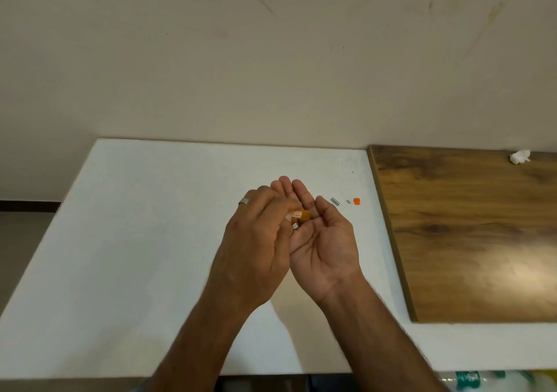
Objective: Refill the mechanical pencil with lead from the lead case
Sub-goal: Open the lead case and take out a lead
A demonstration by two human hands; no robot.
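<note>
The left hand grips the orange lead case at mid-frame, tipping it over the open, cupped right hand. To the right on the white bench lie a small orange cap and tiny grey parts, apparently pencil pieces. The pencil itself isn't visible; loading lead seems still ahead.

Even, fairly bright indoor light, soft throughout. A warm glare patch is seen on the glossy brown wood-grain board at lower right. Faint soft shadows are cast on the white matte tabletop under the forearms. Slight overall softness; straight edges are bowed by wide-angle distortion near the frame borders.
</note>
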